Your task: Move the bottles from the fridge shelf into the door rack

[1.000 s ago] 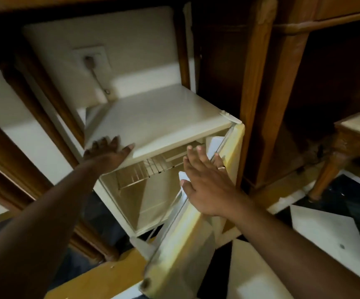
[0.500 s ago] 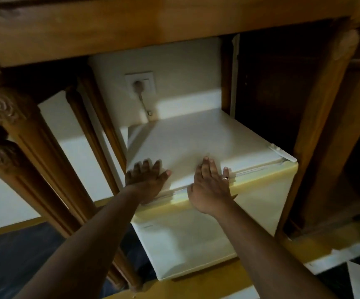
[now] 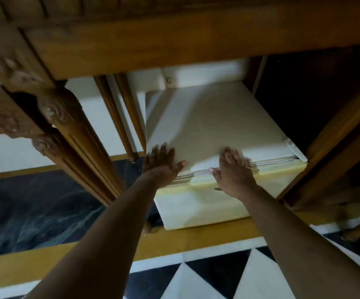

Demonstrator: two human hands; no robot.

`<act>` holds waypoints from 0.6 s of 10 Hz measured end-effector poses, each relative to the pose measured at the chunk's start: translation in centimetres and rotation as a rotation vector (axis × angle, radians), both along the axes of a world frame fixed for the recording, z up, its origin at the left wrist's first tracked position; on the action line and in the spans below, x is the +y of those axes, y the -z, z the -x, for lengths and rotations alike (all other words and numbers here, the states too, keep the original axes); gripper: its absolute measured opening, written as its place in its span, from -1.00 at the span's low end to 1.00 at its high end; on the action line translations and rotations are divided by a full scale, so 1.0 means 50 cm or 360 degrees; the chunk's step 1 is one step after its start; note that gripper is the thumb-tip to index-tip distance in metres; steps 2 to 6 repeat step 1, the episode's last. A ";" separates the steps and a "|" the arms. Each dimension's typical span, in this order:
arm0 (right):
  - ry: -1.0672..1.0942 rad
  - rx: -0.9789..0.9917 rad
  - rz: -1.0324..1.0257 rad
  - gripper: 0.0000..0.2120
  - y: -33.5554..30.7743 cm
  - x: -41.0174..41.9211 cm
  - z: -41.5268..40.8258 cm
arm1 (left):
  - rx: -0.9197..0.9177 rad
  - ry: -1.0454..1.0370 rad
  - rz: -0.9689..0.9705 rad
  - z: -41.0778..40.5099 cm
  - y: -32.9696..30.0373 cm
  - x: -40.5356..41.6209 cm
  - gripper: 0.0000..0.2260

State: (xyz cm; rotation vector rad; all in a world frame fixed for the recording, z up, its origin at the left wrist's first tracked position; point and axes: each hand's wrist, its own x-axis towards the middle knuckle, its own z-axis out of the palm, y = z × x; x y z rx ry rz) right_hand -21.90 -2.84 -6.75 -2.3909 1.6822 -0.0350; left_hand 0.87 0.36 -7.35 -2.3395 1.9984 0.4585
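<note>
A small cream fridge (image 3: 213, 121) stands under a carved wooden table. Its door (image 3: 213, 203) is closed, so the shelf, the door rack and any bottles are hidden. My left hand (image 3: 160, 164) lies flat on the front left corner of the fridge top, fingers spread, holding nothing. My right hand (image 3: 234, 171) rests flat over the front edge where the top meets the door, also holding nothing; a ring shows on one finger.
The wooden table apron (image 3: 174, 39) hangs low over the fridge, with carved legs (image 3: 71, 143) at left and a wooden post (image 3: 336, 134) at right. A white hinge cover (image 3: 294, 149) sits at the fridge's front right corner. Dark and checkered floor lies below.
The fridge door went from open to closed. Both hands now lie flat at the top front edge. The view has drawn back and lowered, bringing the table apron overhead.
</note>
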 end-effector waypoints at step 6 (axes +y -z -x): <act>0.0099 0.0027 -0.0134 -0.30 -0.072 0.021 0.041 | 0.0162 -0.0016 -0.0129 0.002 -0.041 0.075 -0.25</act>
